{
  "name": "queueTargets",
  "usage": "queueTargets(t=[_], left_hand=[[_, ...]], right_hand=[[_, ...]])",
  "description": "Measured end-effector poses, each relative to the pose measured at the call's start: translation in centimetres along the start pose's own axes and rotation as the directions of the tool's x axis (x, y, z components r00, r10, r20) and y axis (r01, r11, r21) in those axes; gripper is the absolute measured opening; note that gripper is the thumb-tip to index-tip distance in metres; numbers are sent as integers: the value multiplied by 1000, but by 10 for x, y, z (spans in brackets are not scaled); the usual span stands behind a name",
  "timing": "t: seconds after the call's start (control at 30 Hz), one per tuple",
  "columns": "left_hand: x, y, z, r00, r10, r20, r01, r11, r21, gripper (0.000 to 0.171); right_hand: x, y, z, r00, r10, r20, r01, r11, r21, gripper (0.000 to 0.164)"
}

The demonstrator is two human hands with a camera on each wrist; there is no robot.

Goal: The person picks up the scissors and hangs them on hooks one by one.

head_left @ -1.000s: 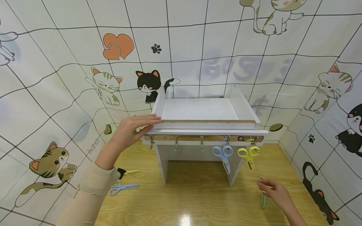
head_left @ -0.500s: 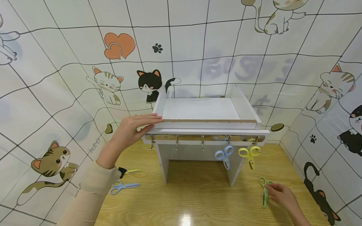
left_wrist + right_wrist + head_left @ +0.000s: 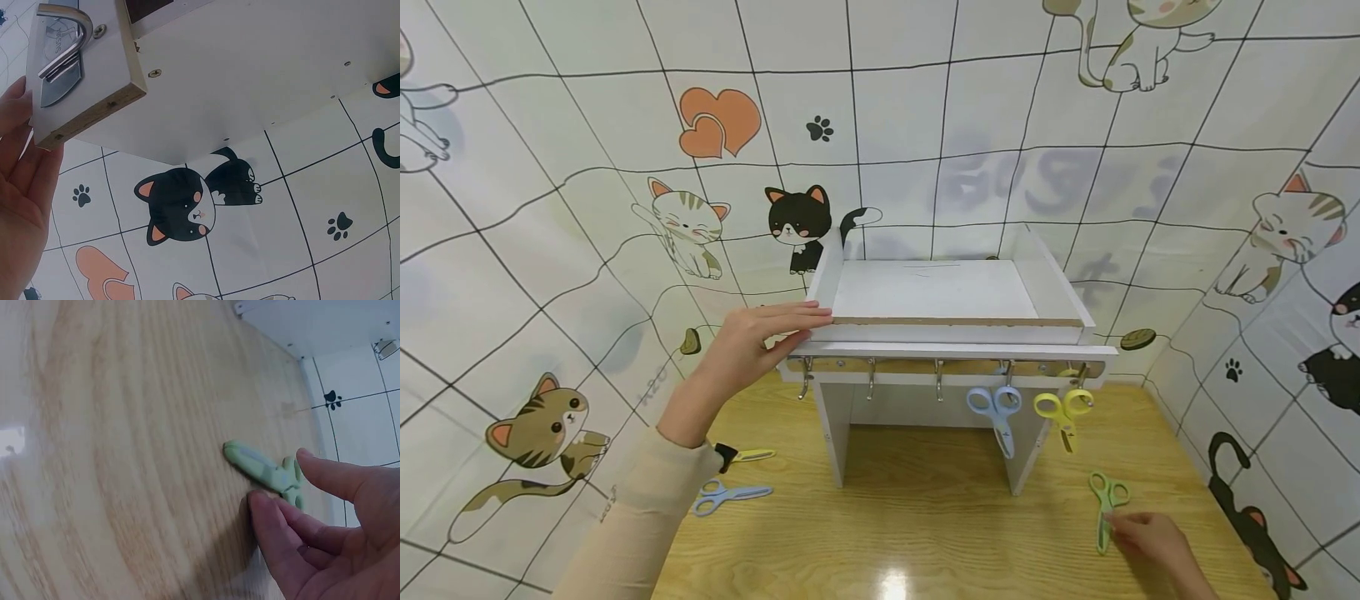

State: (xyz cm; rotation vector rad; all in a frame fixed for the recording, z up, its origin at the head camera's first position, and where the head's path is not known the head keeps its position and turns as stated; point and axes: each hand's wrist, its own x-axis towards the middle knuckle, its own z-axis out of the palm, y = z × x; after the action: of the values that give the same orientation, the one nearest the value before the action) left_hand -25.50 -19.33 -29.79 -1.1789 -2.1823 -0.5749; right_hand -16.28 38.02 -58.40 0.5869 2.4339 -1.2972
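My left hand (image 3: 741,346) holds the left front corner of a white shelf stand (image 3: 955,335), fingers on top and thumb at the front. In the left wrist view, a metal hook (image 3: 81,37) is screwed to the board beside that hand. A pair of green scissors (image 3: 1106,503) lies on the table, handles away from me. My right hand (image 3: 1157,546) reaches them at the blades; in the right wrist view the thumb and fingers (image 3: 269,522) are apart around the scissors (image 3: 259,467). Blue scissors (image 3: 1000,421) and yellow scissors (image 3: 1064,417) hang from the stand's right-hand hooks.
More blue scissors (image 3: 730,497) and a yellow pair (image 3: 752,456) with a black part lie on the wooden table (image 3: 880,533) at left. Bare hooks (image 3: 872,382) line the stand's front left and middle. A cat-patterned sheet (image 3: 895,108) surrounds the table.
My right hand has moved down along the green scissors, from over their handles to beside the blades. The hanging blue scissors have swung. My left hand stays on the stand.
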Motion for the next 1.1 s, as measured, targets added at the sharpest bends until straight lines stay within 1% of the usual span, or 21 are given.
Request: queueTargets(t=[0.03,0.1,0.2,0.27,0.33,0.43,0.57,0.7,0.8,0.83,0.93,1.03,1.1], left_hand=[[0,0,0,1000,-2,1,2,1000,-1,40],[0,0,0,1000,-4,2,4,1000,0,41],[0,1,-1,1000,-4,-3,4,1000,1,40],[0,1,-2,1000,-3,-8,3,1000,0,40],[0,1,-2,1000,-5,-7,5,1000,2,40],[0,2,-1,1000,-13,0,13,1000,2,41],[-1,2,0,1000,-19,2,19,1000,-1,41],[-1,2,-1,1000,-17,1,17,1000,-1,40],[-1,2,-1,1000,-16,-3,16,1000,3,40],[-1,2,-1,1000,-15,-4,15,1000,7,40],[0,3,-2,1000,-10,-3,10,1000,13,39],[0,3,-2,1000,-5,-1,5,1000,15,39],[0,3,-1,1000,-3,-2,3,1000,12,39]], right_hand=[[0,1,0,1000,2,0,-2,1000,-1,63],[-1,1,2,1000,-3,-14,3,1000,-19,52],[-2,-2,5,998,-52,-35,46,990,-136,38],[-3,-6,6,996,-85,-31,76,970,-232,34],[-3,-9,8,994,-105,-21,95,951,-293,36],[-1,-10,9,995,-98,-7,91,947,-309,34],[1,-8,9,998,-62,-8,58,967,-249,30],[4,-4,9,999,-42,-8,40,980,-192,26],[6,-1,9,1000,-19,-1,19,994,-107,22],[6,-1,9,1000,-2,3,2,998,-64,21],[4,1,8,999,36,24,-38,997,66,22],[0,2,3,997,41,58,-49,987,150,24],[-3,0,-1,998,37,59,-47,983,179,25]])
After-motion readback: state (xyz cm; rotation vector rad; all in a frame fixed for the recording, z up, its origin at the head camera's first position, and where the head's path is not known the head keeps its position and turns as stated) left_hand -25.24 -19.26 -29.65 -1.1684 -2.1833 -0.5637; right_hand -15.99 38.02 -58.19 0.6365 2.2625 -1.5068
